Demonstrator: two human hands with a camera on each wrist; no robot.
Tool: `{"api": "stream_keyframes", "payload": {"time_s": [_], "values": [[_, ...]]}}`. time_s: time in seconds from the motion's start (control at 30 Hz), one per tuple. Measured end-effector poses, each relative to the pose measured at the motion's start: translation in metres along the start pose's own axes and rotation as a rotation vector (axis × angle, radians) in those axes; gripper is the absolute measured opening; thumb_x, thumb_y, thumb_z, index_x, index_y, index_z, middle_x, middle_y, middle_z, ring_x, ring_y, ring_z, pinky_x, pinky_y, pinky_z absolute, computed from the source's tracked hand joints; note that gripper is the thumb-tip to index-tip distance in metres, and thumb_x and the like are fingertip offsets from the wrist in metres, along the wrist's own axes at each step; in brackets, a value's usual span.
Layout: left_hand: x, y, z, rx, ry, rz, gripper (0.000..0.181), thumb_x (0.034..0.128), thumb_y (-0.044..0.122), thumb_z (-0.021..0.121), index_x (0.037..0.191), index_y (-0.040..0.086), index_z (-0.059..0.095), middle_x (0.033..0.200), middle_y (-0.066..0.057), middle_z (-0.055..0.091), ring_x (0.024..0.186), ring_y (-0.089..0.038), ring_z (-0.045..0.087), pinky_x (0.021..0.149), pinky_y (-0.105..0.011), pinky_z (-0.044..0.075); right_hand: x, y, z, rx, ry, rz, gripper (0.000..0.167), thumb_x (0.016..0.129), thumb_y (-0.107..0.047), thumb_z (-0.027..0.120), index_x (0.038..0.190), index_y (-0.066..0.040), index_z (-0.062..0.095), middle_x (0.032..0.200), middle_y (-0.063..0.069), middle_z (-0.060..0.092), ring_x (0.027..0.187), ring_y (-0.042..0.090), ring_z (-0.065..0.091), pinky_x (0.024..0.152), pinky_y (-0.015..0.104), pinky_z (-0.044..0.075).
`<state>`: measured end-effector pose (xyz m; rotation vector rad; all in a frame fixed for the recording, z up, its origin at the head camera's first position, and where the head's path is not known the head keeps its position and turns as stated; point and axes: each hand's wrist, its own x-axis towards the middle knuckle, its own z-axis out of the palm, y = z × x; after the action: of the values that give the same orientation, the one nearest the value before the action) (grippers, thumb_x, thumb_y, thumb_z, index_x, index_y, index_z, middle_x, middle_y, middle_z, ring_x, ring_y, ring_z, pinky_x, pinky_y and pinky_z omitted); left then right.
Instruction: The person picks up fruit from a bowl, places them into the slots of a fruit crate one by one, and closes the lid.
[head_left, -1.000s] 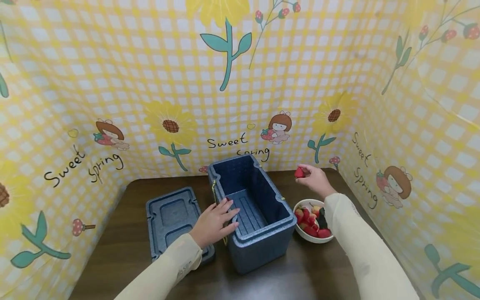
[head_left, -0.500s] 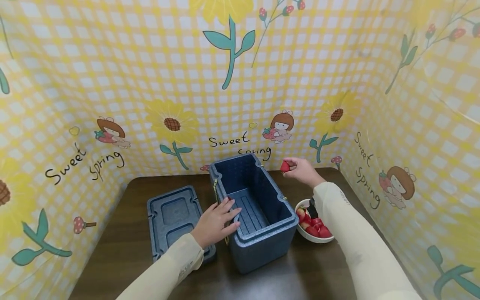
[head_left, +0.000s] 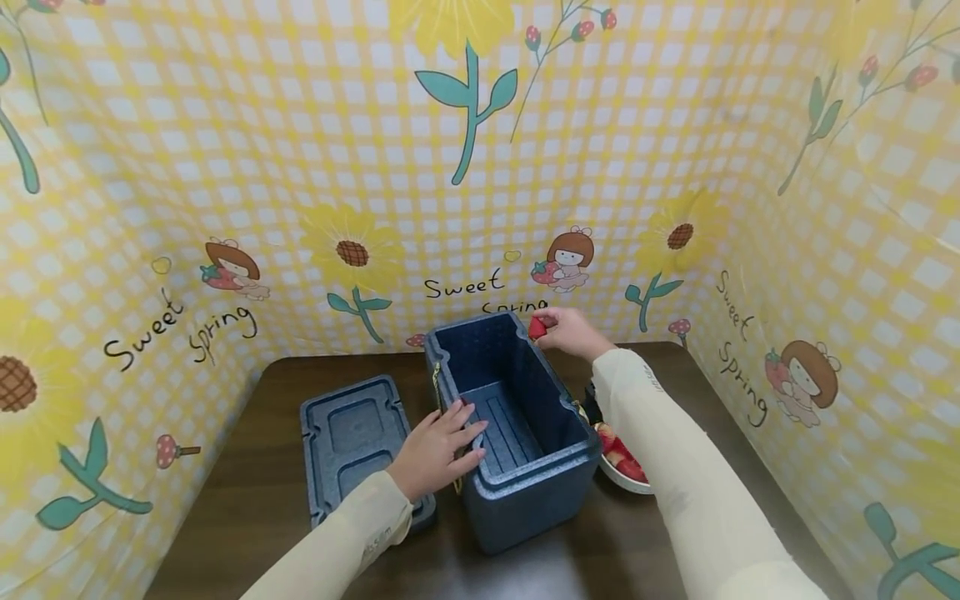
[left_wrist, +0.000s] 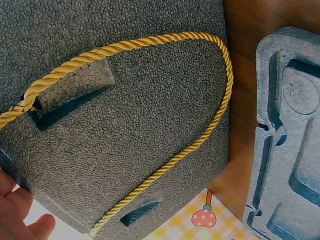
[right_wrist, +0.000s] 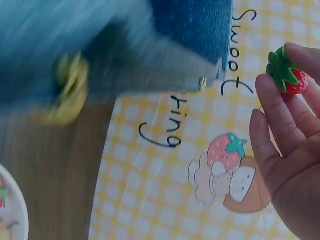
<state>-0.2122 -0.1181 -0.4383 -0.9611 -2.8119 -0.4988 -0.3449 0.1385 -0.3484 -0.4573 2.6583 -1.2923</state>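
Pinching a strawberry (head_left: 537,327) in your right hand (head_left: 573,332), you rest your spread left hand (head_left: 432,451) on the open box (head_left: 536,508). The right bowl (head_left: 625,482) still has fruit (head_left: 619,456).

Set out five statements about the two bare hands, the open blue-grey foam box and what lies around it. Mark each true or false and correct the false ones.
1. The right hand pinches a small red strawberry with green leaves. True.
2. The left hand rests on the rim of the open blue-grey foam box. True.
3. The flat blue-grey foam lid covers the box. False: it lies on the brown wood-grain table, beside the box.
4. The round white bowl is empty. False: it holds red and yellowish fruit.
5. The right sleeve hides part of the bowl in the head view. True.
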Motion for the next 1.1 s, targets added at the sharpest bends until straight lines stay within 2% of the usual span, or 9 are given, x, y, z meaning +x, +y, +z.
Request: {"api": "stream_keyframes", "payload": {"time_s": [0.17, 0.37, 0.53, 0.7, 0.8, 0.9, 1.0, 1.1], "values": [[0.001, 0.003, -0.003, 0.016, -0.001, -0.003, 0.049, 0.0969, 0.044, 0.049, 0.132, 0.011, 0.06, 0.142, -0.015, 0.048, 0.137, -0.031, 0.036, 0.106, -0.056, 0.031, 0.014, -0.013, 0.017, -0.017, -0.033, 0.006, 0.056, 0.082, 0.001, 0.068, 0.135, 0.004, 0.05, 0.122, 0.023, 0.062, 0.106, 0.03, 0.06, 0.087, 0.034, 0.05], [0.005, 0.006, -0.005, 0.022, -0.061, -0.039, 0.051, 0.0951, 0.043, 0.052, 0.135, 0.013, 0.056, 0.145, -0.014, 0.044, 0.139, -0.03, 0.032, 0.106, -0.057, 0.03, 0.027, -0.022, 0.04, -0.036, -0.032, 0.022, 0.054, 0.082, 0.0, 0.071, 0.133, 0.001, 0.054, 0.117, 0.019, 0.065, 0.102, 0.026, 0.062, 0.088, 0.033, 0.05], [0.005, 0.005, -0.006, 0.048, -0.058, -0.046, 0.053, 0.0943, 0.047, 0.052, 0.135, 0.013, 0.057, 0.145, -0.013, 0.045, 0.138, -0.03, 0.033, 0.106, -0.055, 0.031, 0.029, -0.026, 0.059, -0.009, -0.002, 0.035, 0.052, 0.08, 0.001, 0.072, 0.13, 0.001, 0.057, 0.115, 0.018, 0.066, 0.101, 0.026, 0.063, 0.088, 0.035, 0.05], [0.004, 0.006, -0.005, 0.037, -0.07, -0.037, 0.054, 0.0941, 0.047, 0.052, 0.135, 0.012, 0.057, 0.144, -0.014, 0.045, 0.138, -0.03, 0.033, 0.105, -0.056, 0.032, 0.028, -0.018, 0.071, 0.014, 0.017, 0.08, 0.05, 0.079, 0.001, 0.073, 0.127, -0.002, 0.059, 0.11, 0.016, 0.068, 0.098, 0.025, 0.063, 0.088, 0.035, 0.05], [0.006, 0.005, -0.004, 0.017, -0.075, -0.026, 0.053, 0.0946, 0.047, 0.051, 0.135, 0.012, 0.057, 0.144, -0.013, 0.046, 0.138, -0.03, 0.033, 0.106, -0.057, 0.031, 0.03, -0.012, 0.077, 0.009, 0.037, 0.105, 0.05, 0.078, 0.001, 0.075, 0.126, -0.003, 0.061, 0.106, 0.014, 0.069, 0.095, 0.023, 0.063, 0.087, 0.034, 0.051], [0.005, 0.002, -0.004, 0.007, -0.068, -0.017, 0.052, 0.0947, 0.045, 0.052, 0.133, 0.012, 0.059, 0.143, -0.013, 0.048, 0.137, -0.03, 0.035, 0.106, -0.058, 0.03, 0.034, -0.011, 0.085, 0.013, 0.019, 0.107, 0.052, 0.078, 0.0, 0.075, 0.127, -0.002, 0.06, 0.107, 0.014, 0.068, 0.092, 0.023, 0.064, 0.081, 0.033, 0.052], [0.005, -0.001, -0.006, 0.03, -0.054, -0.009, 0.051, 0.0944, 0.045, 0.052, 0.132, 0.011, 0.059, 0.141, -0.013, 0.049, 0.136, -0.031, 0.038, 0.106, -0.058, 0.029, 0.039, -0.011, 0.092, 0.046, -0.021, 0.1, 0.054, 0.079, 0.0, 0.073, 0.131, -0.001, 0.057, 0.111, 0.017, 0.065, 0.09, 0.023, 0.064, 0.076, 0.031, 0.054], [0.009, -0.002, -0.007, 0.078, -0.053, -0.006, 0.055, 0.0946, 0.048, 0.05, 0.134, 0.01, 0.057, 0.143, -0.013, 0.047, 0.136, -0.03, 0.038, 0.106, -0.056, 0.03, 0.043, -0.01, 0.095, 0.034, -0.015, 0.108, 0.054, 0.079, -0.001, 0.073, 0.131, -0.001, 0.057, 0.111, 0.016, 0.065, 0.086, 0.021, 0.065, 0.072, 0.029, 0.054]]}}
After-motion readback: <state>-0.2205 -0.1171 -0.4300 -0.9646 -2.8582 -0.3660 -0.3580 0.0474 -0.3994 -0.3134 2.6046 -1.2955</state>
